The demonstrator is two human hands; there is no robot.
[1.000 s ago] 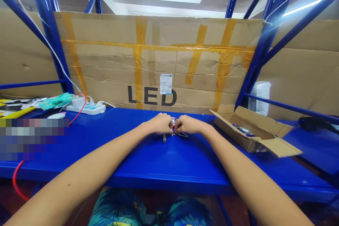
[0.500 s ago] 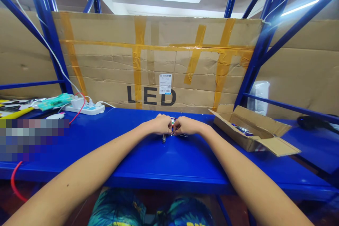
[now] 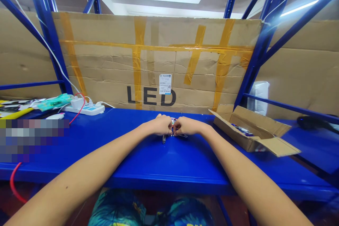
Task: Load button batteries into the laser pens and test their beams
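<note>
Both hands are close together above the middle of the blue table. My left hand is closed, its fingers curled inward. Facing it, my right hand has its fingertips pinched together. Small shiny, multicoloured items show in the narrow gap between them, mostly covered by the fingers. Below my left hand a short, dark, pen-like stick pokes out toward me. Another thin, shiny stick lies under my right hand. What exactly the fingers pinch is too small to make out.
An open cardboard box with shiny blue items stands at the right. On the left are a white power strip, a red cable and a teal package. A large taped cardboard sheet walls the back.
</note>
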